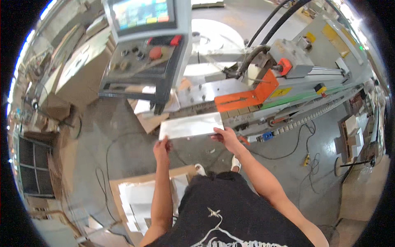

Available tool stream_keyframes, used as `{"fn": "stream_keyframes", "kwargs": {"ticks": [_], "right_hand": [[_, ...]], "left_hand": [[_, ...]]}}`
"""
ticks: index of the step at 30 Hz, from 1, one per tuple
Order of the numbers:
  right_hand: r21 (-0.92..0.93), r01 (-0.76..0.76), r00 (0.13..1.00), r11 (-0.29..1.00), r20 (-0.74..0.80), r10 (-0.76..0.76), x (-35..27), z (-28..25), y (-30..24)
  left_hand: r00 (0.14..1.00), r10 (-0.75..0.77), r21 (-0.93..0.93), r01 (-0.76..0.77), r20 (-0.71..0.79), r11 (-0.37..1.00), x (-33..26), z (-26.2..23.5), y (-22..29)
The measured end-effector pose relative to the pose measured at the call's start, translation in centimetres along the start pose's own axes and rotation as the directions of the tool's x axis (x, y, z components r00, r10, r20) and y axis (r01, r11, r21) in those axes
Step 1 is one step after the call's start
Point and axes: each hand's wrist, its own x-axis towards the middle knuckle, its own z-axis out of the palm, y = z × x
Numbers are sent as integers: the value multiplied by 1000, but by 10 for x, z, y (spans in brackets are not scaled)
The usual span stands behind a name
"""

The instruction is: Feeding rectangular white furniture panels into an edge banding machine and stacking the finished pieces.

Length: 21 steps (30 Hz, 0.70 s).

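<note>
A shiny silvery-white rectangular panel (190, 126) stretches between my hands in front of the machine bed. My left hand (163, 148) grips its near left corner, with the thumb along the edge. At its near right corner my right hand (224, 138) is closed on the panel, thumb on top. Just beyond the panel's far right corner is an orange guard plate (240, 100) on the machine (205, 92). What the panel is made of is hard to tell.
A control box with a screen (142, 14) and a red button (155, 52) stands at the far left. Low at left, white sheets (133, 199) lie on cardboard. Black cables (284, 156) trail over the floor at right. A large cardboard stack (84, 78) stands farther left.
</note>
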Motion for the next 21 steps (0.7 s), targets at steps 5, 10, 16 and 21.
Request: {"fn": "stream_keyframes", "kwargs": {"ticks": [5, 10, 16, 21], "right_hand": [[329, 101, 987, 939, -151, -53, 17, -20, 30], [401, 56, 991, 914, -134, -1, 31, 10, 58], [364, 168, 963, 916, -260, -73, 54, 11, 33], [466, 225, 924, 856, -380, -36, 52, -18, 5]], "left_hand": [[984, -98, 245, 60, 146, 968, -2, 27, 6], [973, 233, 575, -191, 0, 796, -7, 36, -9], [973, 219, 643, -214, 73, 736, 9, 45, -18], [965, 204, 824, -247, 163, 510, -2, 86, -31]]}}
